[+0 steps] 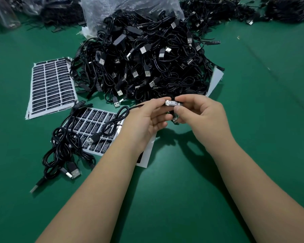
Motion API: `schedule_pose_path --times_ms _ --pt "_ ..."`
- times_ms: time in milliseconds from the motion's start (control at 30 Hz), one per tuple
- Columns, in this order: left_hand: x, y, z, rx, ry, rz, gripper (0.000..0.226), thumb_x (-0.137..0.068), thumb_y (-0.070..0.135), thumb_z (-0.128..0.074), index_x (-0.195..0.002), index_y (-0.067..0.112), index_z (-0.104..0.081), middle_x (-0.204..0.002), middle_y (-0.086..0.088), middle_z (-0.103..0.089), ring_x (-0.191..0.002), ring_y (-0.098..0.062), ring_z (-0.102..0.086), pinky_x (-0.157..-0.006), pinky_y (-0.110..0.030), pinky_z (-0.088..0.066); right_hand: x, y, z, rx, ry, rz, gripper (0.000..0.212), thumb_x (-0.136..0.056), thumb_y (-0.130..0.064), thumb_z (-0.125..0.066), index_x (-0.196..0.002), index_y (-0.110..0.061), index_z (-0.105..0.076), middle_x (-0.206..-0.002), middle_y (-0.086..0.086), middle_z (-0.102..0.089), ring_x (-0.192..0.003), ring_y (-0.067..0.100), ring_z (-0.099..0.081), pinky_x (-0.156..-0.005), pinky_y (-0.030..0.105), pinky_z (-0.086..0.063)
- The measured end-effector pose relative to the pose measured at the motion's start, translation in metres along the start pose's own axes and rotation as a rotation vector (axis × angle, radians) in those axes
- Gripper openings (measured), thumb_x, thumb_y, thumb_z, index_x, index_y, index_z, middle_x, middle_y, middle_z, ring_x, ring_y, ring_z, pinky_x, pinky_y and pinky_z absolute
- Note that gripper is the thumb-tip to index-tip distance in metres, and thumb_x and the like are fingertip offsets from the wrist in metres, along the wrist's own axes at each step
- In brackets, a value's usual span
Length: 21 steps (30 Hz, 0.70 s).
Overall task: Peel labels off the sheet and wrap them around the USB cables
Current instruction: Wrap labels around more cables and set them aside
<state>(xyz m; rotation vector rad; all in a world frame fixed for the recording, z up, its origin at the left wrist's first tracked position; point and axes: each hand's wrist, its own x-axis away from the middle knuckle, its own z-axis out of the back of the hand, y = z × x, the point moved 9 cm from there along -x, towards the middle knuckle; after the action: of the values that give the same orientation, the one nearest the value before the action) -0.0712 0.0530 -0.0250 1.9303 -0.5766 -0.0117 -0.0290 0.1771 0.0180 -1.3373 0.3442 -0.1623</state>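
Both hands meet above the green table in front of a big pile of black USB cables. My left hand and my right hand pinch one cable's small black controller block, which carries a black label with white print on its top face. That cable's black cord trails off to the left over a partly used label sheet. A fuller label sheet lies further left.
A small bunch of black USB cables lies on the table at the left, partly on the near sheet. A clear plastic bag stands behind the pile. More cable heaps line the back edge. A white backing sheet pokes out right of the pile.
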Motion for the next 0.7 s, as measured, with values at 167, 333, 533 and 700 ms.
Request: schedule_pose_path --times_ms 167,333,533,700 --pt "-0.0009 0.0015 -0.0014 0.005 -0.029 -0.016 0.027 -0.092 0.021 -0.053 -0.081 0.022 -0.079 -0.085 -0.004 -0.075 -0.061 -0.008 -0.063 -0.056 -0.019 -0.050 -0.0022 0.0047 0.0027 -0.121 0.007 -0.056 0.021 -0.083 -0.003 -0.068 -0.093 -0.021 -0.069 -0.068 -0.010 -0.070 -0.057 0.005 -0.063 -0.061 0.017 -0.052" --pt "-0.0014 0.0019 -0.0019 -0.004 -0.039 -0.022 0.029 -0.093 0.022 -0.051 -0.083 0.022 -0.079 -0.084 -0.001 -0.074 -0.059 -0.008 -0.061 -0.056 -0.019 -0.050 -0.0030 0.0072 0.0047 -0.203 0.005 -0.088 0.019 -0.082 -0.001 -0.069 -0.090 -0.018 -0.069 -0.068 -0.007 -0.070 -0.056 0.006 -0.061 -0.060 0.018 -0.051" --pt "-0.0018 0.0014 -0.0021 -0.012 -0.051 -0.021 0.031 -0.093 0.022 -0.050 -0.083 0.020 -0.079 -0.082 -0.002 -0.073 -0.060 -0.008 -0.059 -0.057 -0.019 -0.049 -0.0030 0.0039 0.0033 -0.154 -0.023 -0.055 0.019 -0.083 0.001 -0.067 -0.088 -0.018 -0.067 -0.067 -0.010 -0.069 -0.057 0.005 -0.063 -0.059 0.016 -0.051" --pt "-0.0023 0.0010 -0.0027 -0.019 -0.063 -0.019 0.032 -0.093 0.022 -0.049 -0.083 0.020 -0.079 -0.083 -0.002 -0.073 -0.060 -0.008 -0.059 -0.057 -0.020 -0.049 -0.0039 0.0045 0.0038 -0.150 -0.019 -0.046 0.020 -0.083 0.000 -0.068 -0.088 -0.019 -0.067 -0.067 -0.010 -0.070 -0.057 0.005 -0.063 -0.059 0.016 -0.051"
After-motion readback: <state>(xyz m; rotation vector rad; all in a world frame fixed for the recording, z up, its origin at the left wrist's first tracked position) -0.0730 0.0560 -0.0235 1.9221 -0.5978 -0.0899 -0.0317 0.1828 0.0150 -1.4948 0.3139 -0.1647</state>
